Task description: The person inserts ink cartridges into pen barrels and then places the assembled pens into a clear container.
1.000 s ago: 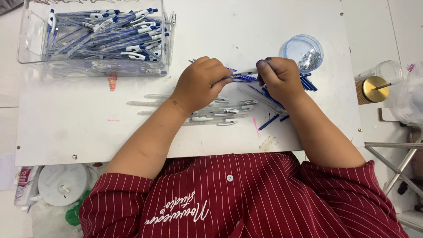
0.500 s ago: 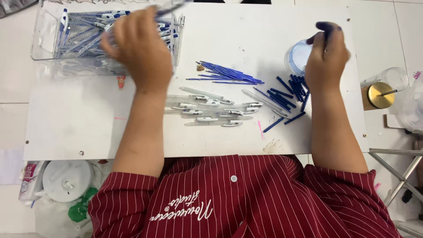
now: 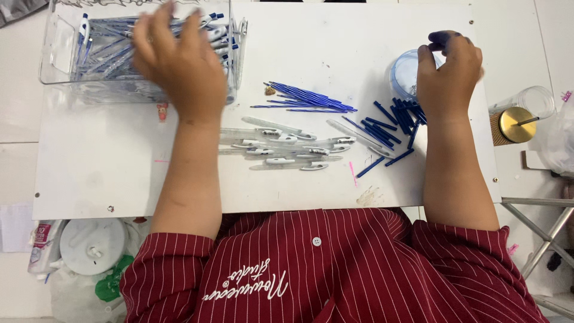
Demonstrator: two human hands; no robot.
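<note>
1. The left hand (image 3: 179, 66) hangs over the clear rectangular plastic bin (image 3: 60, 60) at the far left of the white tabletop (image 3: 119, 173). Its fingers are spread apart and blurred; whether the grip holds anything cannot be told.
2. The bin is filled with finished blue-and-white ballpoint pens (image 3: 107, 45), lying mostly lengthwise in a loose heap. The hand covers the right half of that heap.
3. The right hand (image 3: 448, 75) is at the far right of the tabletop, its fingertips curled down at the rim of a small round clear-blue plastic cup (image 3: 403, 75). The fingertips look stained dark blue. The grip is drawn together, but what it pinches, if anything, is hidden by the fingers.
4. Just beside the right wrist, on its inner side, lies a scatter of short dark-blue pen parts (image 3: 388, 122), crossing one another at odd angles.
5. Toward the middle of the tabletop, a bundle of thin blue ink refills (image 3: 308, 98) lies nearly parallel, fanning slightly to the right.
6. Nearer the person, between the two forearms, a row of clear pen barrels with white clips (image 3: 287, 149) lies side by side.
7. Off the tabletop's right edge stands a clear glass tumbler with a gold lid (image 3: 517, 122).
8. The person wears a dark red shirt with thin white stripes (image 3: 335, 269).
</note>
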